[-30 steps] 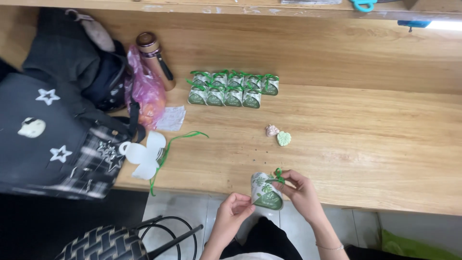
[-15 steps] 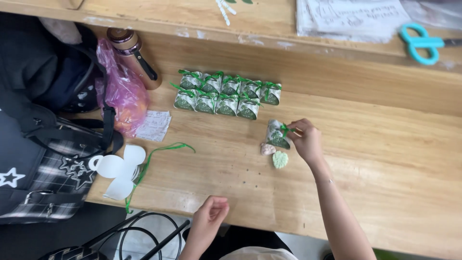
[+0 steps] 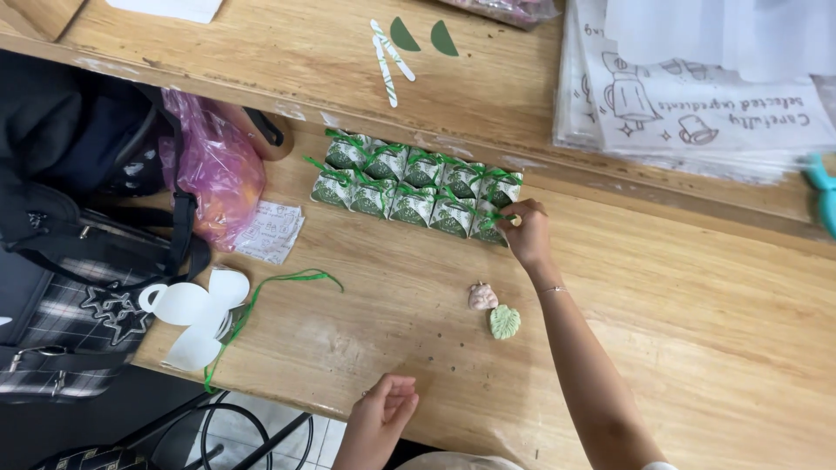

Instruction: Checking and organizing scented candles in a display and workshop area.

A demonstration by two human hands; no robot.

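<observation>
The right hand [image 3: 528, 233] reaches far over the wooden bench [image 3: 697, 348], and its fingertips are pinching the small green-and-white pouch [image 3: 488, 228] at the right end of the near row. The pouch sits on the bench under the fingers, so the grip is pressed together on its top, where the green ribbon is tied. This pouch is the last one in a block of pouches [image 3: 409, 187] standing in two rows, close side by side and touching each other. Just behind the far row, the bench rises in a step to a higher shelf [image 3: 287, 52].

The left hand [image 3: 387, 409] rests at the near edge of the bench, fingers loosely curled and holding nothing, well apart from the pouches.

Between the two hands, beside the right forearm, lie a small pink piece [image 3: 482, 297] and a pale green leaf-shaped piece [image 3: 504, 321], touching or almost touching each other. To the right of the arm the bench is bare wood. To the left there are a loose green ribbon [image 3: 261, 300], white paper cut-outs [image 3: 196, 313] hanging over the near edge, a small printed paper [image 3: 272, 231], a pink plastic bag [image 3: 213, 170] and a dark bag [image 3: 78, 226]. On the upper shelf, at the far right, a stack of printed sheets [image 3: 697, 96] lies.
</observation>
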